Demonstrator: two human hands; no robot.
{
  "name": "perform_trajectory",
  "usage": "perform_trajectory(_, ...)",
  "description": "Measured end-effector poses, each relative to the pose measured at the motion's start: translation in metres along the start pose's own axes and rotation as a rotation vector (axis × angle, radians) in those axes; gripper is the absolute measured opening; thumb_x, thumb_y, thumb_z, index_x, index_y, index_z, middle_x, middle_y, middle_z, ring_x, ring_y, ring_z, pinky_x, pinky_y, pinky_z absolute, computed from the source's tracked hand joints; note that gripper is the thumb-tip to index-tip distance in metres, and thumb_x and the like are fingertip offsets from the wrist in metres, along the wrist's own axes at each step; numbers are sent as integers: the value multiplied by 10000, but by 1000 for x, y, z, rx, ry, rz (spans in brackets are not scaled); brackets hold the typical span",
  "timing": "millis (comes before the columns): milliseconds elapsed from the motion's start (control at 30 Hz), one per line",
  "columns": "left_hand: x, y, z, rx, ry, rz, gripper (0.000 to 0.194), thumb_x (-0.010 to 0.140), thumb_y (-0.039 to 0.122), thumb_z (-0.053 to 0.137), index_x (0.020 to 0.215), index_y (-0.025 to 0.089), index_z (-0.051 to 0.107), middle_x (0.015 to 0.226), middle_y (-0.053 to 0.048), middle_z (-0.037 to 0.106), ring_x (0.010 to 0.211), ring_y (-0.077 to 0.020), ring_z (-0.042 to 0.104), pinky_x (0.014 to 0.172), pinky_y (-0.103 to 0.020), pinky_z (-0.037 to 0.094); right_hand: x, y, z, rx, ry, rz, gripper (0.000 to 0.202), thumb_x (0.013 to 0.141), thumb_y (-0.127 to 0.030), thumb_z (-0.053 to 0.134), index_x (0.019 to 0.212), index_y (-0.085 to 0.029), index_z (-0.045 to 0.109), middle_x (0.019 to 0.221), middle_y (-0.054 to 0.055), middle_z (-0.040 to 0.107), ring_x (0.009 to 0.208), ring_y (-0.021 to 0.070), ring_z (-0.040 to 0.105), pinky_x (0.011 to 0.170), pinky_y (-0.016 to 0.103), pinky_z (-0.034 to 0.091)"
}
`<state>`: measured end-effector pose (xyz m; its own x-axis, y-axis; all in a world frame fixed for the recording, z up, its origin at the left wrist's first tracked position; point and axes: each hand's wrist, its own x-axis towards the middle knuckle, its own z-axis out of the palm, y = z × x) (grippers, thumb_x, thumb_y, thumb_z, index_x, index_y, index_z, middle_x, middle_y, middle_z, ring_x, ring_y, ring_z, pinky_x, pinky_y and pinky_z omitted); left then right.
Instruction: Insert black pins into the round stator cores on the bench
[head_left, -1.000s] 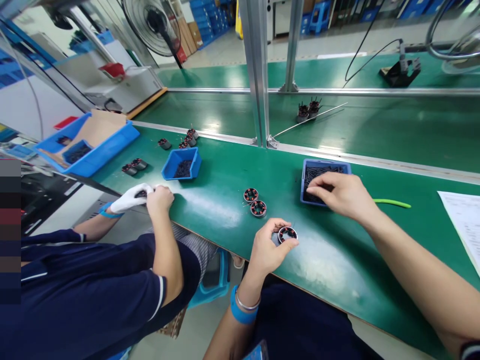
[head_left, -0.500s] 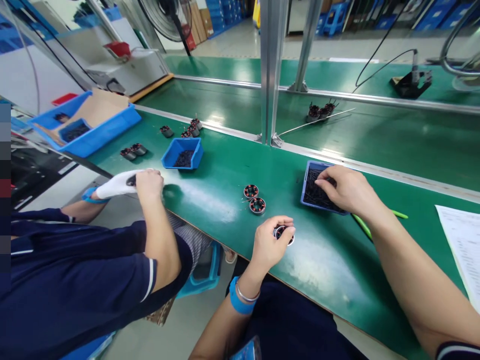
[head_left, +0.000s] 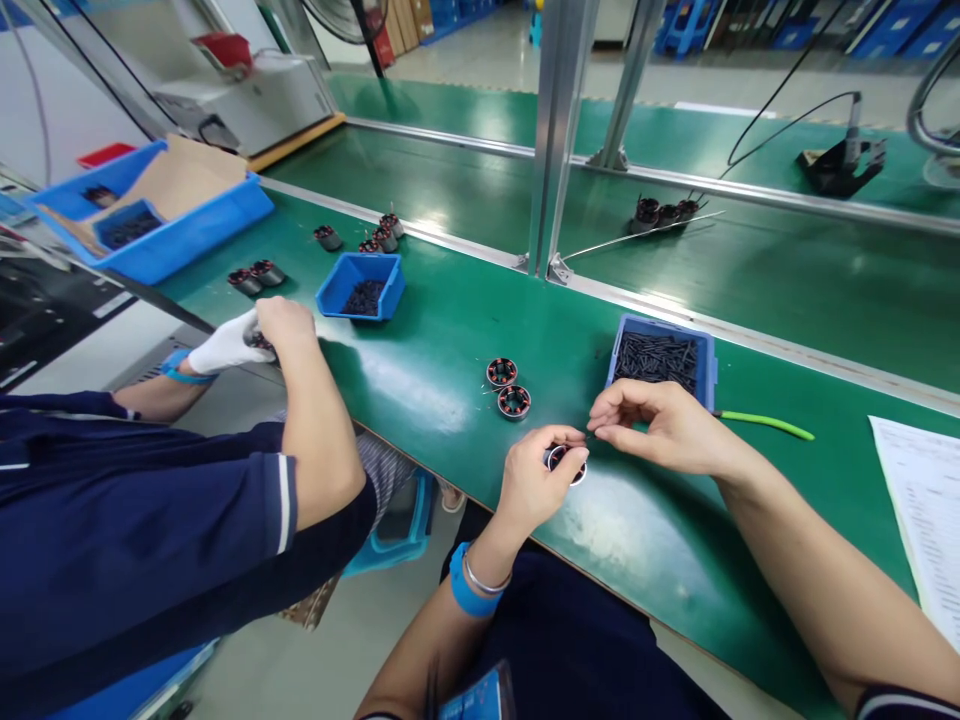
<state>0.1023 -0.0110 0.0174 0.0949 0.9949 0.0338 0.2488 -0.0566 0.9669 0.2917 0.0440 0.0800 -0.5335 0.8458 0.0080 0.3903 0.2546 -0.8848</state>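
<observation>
My left hand (head_left: 536,475) is closed around a ring-shaped motor stator (head_left: 568,466) with a pale rim and dark, reddish windings. Just right of it, my right hand (head_left: 652,425) pinches a small black tube (head_left: 589,435) between thumb and fingertips, close to the stator's upper edge. Behind my right hand stands a blue bin (head_left: 709,365) filled with short black tubes (head_left: 654,360). Two more stators, a farther one (head_left: 502,373) and a nearer one (head_left: 514,402), lie side by side on the green table, thin wire ends pointing left.
Green-handled pliers (head_left: 772,424) lie partly behind my right wrist. A printed sheet (head_left: 919,510) is at the right. On the left a co-worker's hands (head_left: 274,330) work near a small blue bin (head_left: 394,290) and several stators. A metal post (head_left: 559,140) rises at the back.
My right hand has come out of the blue bin toward the stator in my left hand, now with a small black tube at its fingertips. My left hand keeps its hold.
</observation>
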Motion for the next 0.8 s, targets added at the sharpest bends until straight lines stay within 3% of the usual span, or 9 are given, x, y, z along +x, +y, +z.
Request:
perform_trajectory(267, 0, 1, 0, -15, -6, -15, 128, 831, 205, 663, 956, 207, 689, 949, -22, 759, 885, -171, 703, 854, -296, 532, 1, -4, 3, -95, -16, -37, 102, 813, -247, 648, 890, -182, 659, 817, 24, 731, 702, 138, 683, 664, 249, 546)
perform_trajectory(467, -2, -5, 0, -81, 25, 5, 341, 787, 182, 693, 1119, 204, 619, 964, -28, 742, 893, -164, 694, 860, -294, 531, 3, -8, 1, -226, -74, -42, 170, 877, -281, 624, 1019, -195, 663, 773, -1, 759, 698, 140, 711, 687, 249, 529)
perform_trajectory(633, -2, -13, 0, -172, 115, 23, 124, 868, 226, 617, 980, 187, 655, 905, -40, 718, 836, -154, 683, 800, -282, 539, 9, -14, 0, -288, 62, -109, 224, 879, -241, 601, 1090, -190, 656, 848, 22, 762, 747, 147, 713, 714, 255, 541)
perform_trajectory(800, -1, -15, 0, -147, 118, 43, 92, 884, 246, 612, 926, 184, 666, 885, -36, 712, 816, -154, 674, 789, -279, 528, 18, -19, 11, -282, 27, -199, 272, 888, -185, 558, 1145, -164, 644, 905, 35, 760, 805, 136, 716, 746, 237, 540)
